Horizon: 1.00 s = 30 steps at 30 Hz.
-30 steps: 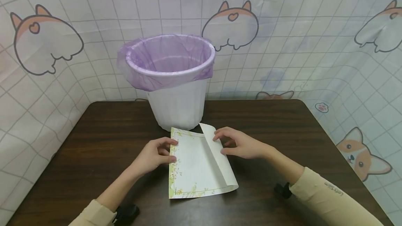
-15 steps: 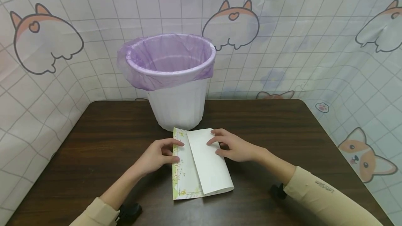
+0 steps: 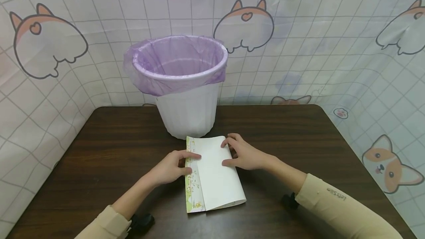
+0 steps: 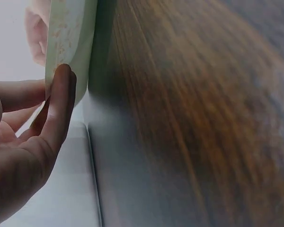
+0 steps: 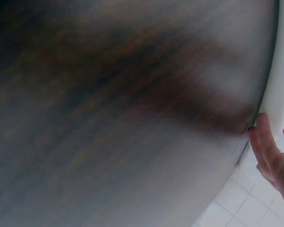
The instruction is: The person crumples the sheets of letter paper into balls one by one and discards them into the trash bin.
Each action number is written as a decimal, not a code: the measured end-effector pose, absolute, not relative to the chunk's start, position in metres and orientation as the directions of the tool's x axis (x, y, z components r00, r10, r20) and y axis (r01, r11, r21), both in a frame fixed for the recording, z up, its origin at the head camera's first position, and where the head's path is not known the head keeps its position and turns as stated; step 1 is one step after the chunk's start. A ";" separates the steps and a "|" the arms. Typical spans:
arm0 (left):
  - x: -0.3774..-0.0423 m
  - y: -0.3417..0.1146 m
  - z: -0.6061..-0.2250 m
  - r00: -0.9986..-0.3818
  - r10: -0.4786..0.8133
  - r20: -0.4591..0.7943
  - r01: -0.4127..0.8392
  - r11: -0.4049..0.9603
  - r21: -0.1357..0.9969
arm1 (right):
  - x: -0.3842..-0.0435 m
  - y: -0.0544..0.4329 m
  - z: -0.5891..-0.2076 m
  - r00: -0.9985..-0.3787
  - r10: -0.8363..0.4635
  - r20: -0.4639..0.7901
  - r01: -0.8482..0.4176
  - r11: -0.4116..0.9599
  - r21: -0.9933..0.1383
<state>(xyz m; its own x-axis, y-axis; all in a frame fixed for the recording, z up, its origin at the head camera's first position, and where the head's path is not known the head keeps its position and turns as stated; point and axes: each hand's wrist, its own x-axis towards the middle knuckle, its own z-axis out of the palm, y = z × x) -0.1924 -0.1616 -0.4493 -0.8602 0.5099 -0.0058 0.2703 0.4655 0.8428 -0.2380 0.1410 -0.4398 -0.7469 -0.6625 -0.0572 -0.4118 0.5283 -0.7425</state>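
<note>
A decorated sheet of paper (image 3: 219,180) lies on the dark wooden table, its right part folded over so the plain white back faces up. Green and yellow floral print shows along its left strip. My left hand (image 3: 174,167) holds the left edge, index fingertip reaching onto the white flap; in the left wrist view the fingers (image 4: 60,94) lie against the printed paper (image 4: 68,42). Over the rounded fold on the right, my right hand (image 3: 245,154) touches the paper with thumb and index fingertips apart. In the right wrist view its fingers (image 5: 265,135) are extended beside the white paper.
Just behind the paper stands a white bin (image 3: 189,113) with a purple liner (image 3: 180,62) folded over its rim. A grid-patterned cloth with cartoon corgis (image 3: 245,25) surrounds the brown table (image 3: 116,143). Dark devices (image 3: 142,222) sit below the cuffs.
The right flap has been turned over to the left and now lies across most of the sheet. My right hand has moved left with it; the left hand and paper shifted slightly right.
</note>
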 end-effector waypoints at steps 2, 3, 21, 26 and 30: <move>-0.193 -0.162 -0.450 -0.861 0.509 0.000 0.274 0.464 0.842 | -0.239 0.142 -0.440 -0.749 -0.660 -0.050 -0.400 0.511 -0.761; -0.193 -0.162 -0.449 -0.863 0.505 -0.002 0.267 0.459 0.847 | -0.240 0.143 -0.441 -0.749 -0.661 -0.050 -0.387 0.497 -0.777; -0.188 -0.165 -0.437 -0.930 0.366 0.020 0.148 0.325 0.934 | -0.239 0.159 -0.438 -0.589 -0.808 -0.016 -0.100 0.092 -0.991; -0.187 -0.155 -0.438 -0.968 0.248 0.046 0.149 0.417 0.897 | -0.232 0.152 -0.432 -0.633 -0.774 0.022 -0.237 0.167 -0.957; -0.185 -0.148 -0.439 -0.981 0.171 0.090 0.165 0.498 0.851 | -0.227 0.148 -0.427 -0.676 -0.733 0.071 -0.298 0.184 -0.936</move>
